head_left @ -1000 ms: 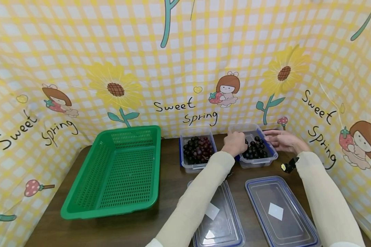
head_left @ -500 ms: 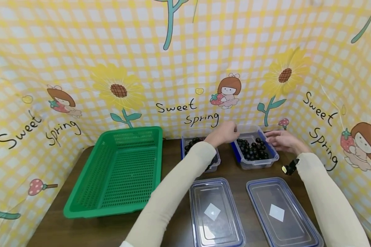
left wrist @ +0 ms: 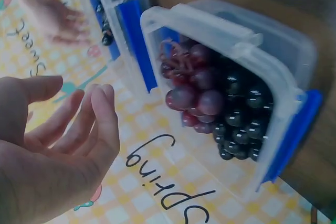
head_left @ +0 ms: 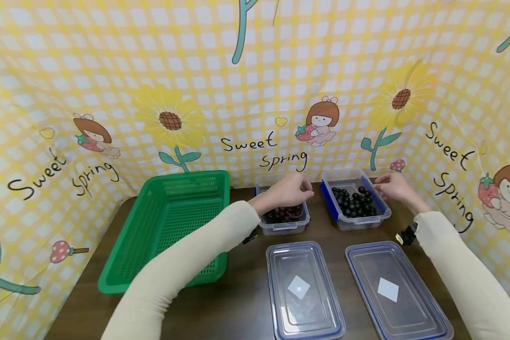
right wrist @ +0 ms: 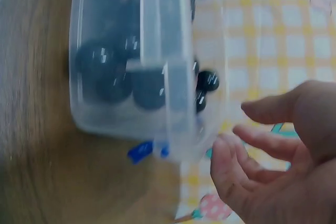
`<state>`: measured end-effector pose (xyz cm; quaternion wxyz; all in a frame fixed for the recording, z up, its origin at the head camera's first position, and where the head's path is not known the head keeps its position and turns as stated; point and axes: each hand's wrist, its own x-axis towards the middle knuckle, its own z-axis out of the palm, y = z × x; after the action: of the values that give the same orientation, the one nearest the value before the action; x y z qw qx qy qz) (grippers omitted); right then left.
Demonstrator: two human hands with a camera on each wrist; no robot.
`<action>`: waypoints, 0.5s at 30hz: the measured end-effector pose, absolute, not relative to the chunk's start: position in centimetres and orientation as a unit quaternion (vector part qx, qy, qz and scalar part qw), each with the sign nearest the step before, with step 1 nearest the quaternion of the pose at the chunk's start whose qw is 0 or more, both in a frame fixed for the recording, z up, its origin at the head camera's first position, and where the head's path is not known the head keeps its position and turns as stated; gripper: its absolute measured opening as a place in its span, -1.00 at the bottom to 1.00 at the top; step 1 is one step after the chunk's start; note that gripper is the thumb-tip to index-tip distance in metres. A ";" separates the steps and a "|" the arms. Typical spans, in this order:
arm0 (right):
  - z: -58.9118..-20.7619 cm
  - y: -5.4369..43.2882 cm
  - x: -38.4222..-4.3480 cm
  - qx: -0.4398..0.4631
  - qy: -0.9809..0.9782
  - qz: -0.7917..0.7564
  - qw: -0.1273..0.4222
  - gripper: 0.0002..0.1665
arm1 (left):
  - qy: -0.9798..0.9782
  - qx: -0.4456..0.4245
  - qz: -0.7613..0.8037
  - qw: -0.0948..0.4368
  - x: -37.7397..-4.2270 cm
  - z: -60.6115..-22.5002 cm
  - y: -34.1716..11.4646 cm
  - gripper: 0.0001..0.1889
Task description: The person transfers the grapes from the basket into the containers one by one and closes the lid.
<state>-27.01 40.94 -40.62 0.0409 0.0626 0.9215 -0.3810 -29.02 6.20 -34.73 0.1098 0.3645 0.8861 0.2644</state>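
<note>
My left hand [head_left: 290, 190] hovers over the left clear plastic container [head_left: 284, 230], fingers loosely bent and holding nothing. In the left wrist view that container holds red grapes [left wrist: 194, 95] beside black grapes [left wrist: 244, 114]; the hand partly hides them in the head view. The right container [head_left: 360, 225], with blue side clips, holds loose black grapes [head_left: 353, 204] toward its front and left. My right hand [head_left: 395, 190] is beside its right wall. In the right wrist view the right thumb and fingers are bent, with nothing between them, apart from the wall.
Two clear lids with blue seals and white square stickers, a left lid [head_left: 308, 314] and a right lid [head_left: 412, 307], lie in front of the containers. A green perforated basket [head_left: 125, 236] stands at the left. Patterned cloth [head_left: 255, 94] rises behind the table [head_left: 238, 302].
My left hand has come out of the right container and moved left over the left one. The right hand stays by the right container's side, its fingers more bent. The view has shifted slightly.
</note>
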 end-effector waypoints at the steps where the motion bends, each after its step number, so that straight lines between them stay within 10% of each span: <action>1: -40.3 40.5 -26.8 0.061 0.928 -0.367 0.027 -0.50 | 0.888 0.363 0.260 0.106 -28.6 -34.7 5.7 -0.76; 15: -38.0 31.9 -20.8 -0.057 0.926 -0.371 -0.041 -0.70 | 0.902 0.300 0.283 0.129 -19.9 -32.8 -3.5 -0.72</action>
<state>-20.76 31.91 -38.04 -0.0411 -0.0574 0.9261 -0.3707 -19.94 -3.48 -32.83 0.1295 0.2998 0.9018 0.2832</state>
